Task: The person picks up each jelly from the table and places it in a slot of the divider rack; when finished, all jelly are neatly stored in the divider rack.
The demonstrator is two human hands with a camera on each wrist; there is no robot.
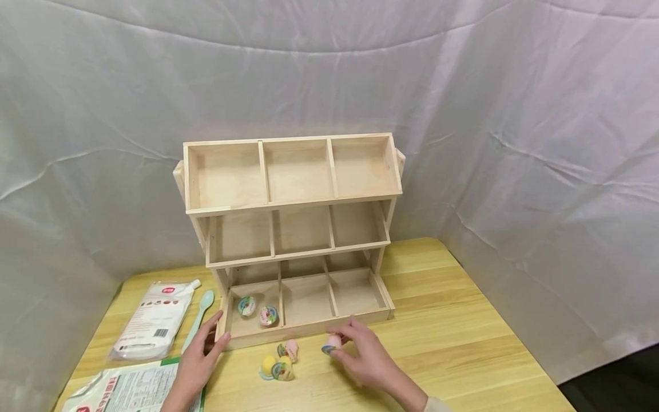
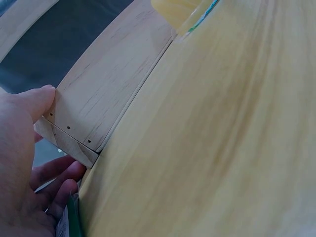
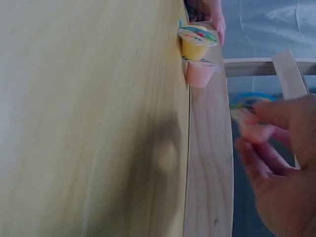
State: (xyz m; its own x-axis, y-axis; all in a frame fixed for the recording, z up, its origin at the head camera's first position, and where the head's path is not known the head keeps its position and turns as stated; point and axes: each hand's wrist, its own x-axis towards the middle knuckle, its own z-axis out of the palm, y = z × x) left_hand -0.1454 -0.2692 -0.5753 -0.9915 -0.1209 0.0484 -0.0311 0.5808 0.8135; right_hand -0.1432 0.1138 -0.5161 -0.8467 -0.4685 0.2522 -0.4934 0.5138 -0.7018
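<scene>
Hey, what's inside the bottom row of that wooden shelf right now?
The bottom row of the wooden shelf holds two jelly cups, both in the left compartment. The middle and right compartments show bare wood; their rear corners are hidden under the tier above.

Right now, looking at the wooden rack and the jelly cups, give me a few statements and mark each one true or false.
1. The right hand pinches a pink jelly cup. True.
2. Two jelly cups lie in the bottom left compartment of the wooden rack. True.
3. The top row of the rack is full of cups. False: all three top compartments are bare.
4. The left hand holds the green spoon. False: it rests against the rack's front left corner, and the spoon lies on the table beside it.
5. Loose cups sit on the table in front of the rack. True.
</scene>
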